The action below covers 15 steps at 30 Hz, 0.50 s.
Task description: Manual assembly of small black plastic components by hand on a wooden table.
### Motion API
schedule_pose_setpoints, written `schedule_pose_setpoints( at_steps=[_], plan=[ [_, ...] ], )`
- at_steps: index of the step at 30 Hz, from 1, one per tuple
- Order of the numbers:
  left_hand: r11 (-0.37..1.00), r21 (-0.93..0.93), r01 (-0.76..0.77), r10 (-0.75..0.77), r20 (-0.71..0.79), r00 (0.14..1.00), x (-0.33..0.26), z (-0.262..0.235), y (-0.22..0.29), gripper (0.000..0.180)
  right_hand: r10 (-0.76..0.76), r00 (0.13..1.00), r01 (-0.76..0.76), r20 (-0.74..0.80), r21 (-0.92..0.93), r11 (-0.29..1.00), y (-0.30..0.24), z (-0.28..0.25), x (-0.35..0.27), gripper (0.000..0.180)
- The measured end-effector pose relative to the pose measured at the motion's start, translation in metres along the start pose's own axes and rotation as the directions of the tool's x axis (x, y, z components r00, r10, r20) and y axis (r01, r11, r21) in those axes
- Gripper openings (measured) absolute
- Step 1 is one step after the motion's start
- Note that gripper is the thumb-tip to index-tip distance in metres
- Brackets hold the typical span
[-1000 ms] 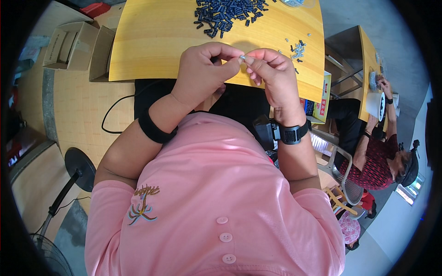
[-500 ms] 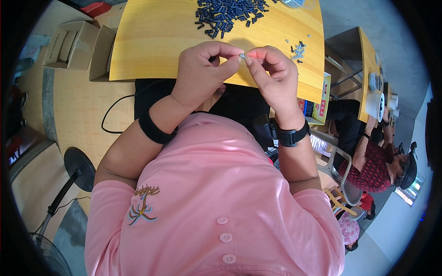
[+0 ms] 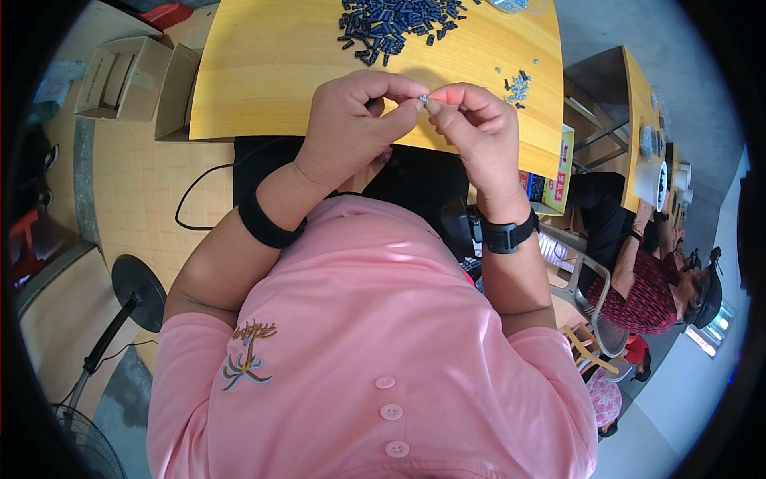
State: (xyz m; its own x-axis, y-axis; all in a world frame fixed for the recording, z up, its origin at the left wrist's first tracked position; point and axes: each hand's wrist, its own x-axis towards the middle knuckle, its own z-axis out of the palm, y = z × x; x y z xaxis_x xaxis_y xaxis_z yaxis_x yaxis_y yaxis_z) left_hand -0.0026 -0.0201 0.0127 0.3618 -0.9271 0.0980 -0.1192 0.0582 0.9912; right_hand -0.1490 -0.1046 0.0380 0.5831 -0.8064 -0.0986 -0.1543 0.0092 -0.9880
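Thumb and forefinger of my left hand (image 3: pixel 359 116) are pinched on a small shiny metal piece (image 3: pixel 424 98), too small to name more closely. From the other side, my right hand (image 3: pixel 479 124) pinches at the same piece, so the fingertips of both hands nearly meet over the table's near edge. Beyond them lies a pile of small black plastic parts (image 3: pixel 391 24). A little heap of silvery metal pieces (image 3: pixel 519 84), with a few dark ones among them, lies on the table past my right hand.
The yellow wooden table (image 3: pixel 255 72) spans the top. A clear container (image 3: pixel 508 5) stands at its far right. Cardboard boxes (image 3: pixel 120 80) sit at the left, an open carton (image 3: pixel 550 188) below the table's right edge. A person (image 3: pixel 638 287) works at another table on the right.
Both hands have shifted very slightly to the right with the metal piece between them. The right fingers have turned a little around it.
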Motion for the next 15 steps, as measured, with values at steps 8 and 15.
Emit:
schedule_pose_setpoints(
  at_steps=[8, 15],
  plan=[
    [0.997, 0.012, 0.082, -0.082, 0.021, 0.996, -0.0019, -0.0004, -0.0032, 0.016, 0.095, 0.995, -0.095, 0.004, 0.073, 0.993, 0.0040, -0.0040, 0.0004, 0.009],
    [0.997, -0.030, 0.077, -0.077, 0.006, 0.997, -0.0029, 0.0009, 0.0008, 0.015, 0.178, 0.983, -0.181, 0.037, 0.225, 0.957, 0.0038, -0.0025, 0.0000, 0.009]
  ],
)
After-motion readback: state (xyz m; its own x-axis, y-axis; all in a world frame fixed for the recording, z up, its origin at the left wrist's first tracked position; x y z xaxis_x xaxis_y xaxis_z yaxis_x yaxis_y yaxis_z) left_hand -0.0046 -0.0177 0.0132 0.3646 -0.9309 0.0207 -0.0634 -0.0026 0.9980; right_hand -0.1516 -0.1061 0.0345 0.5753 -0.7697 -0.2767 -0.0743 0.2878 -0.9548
